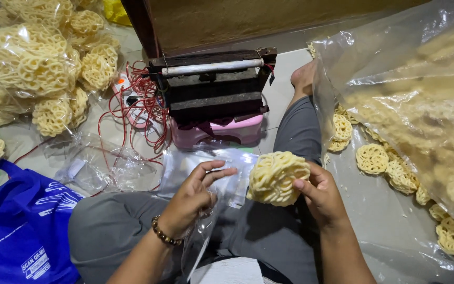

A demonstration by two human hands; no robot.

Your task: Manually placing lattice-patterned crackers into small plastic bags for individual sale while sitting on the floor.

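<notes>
Crackers, a yellow lacy stack, sit gripped in the right hand, fingers curled around their far side. Just left of them, the left hand pinches a clear plastic bag over the lap.

A pale tiled floor carries a dark wooden device on a pink stool, red wires, bagged crackers, a blue bag, and, perhaps on plastic sheeting, loose crackers.
</notes>
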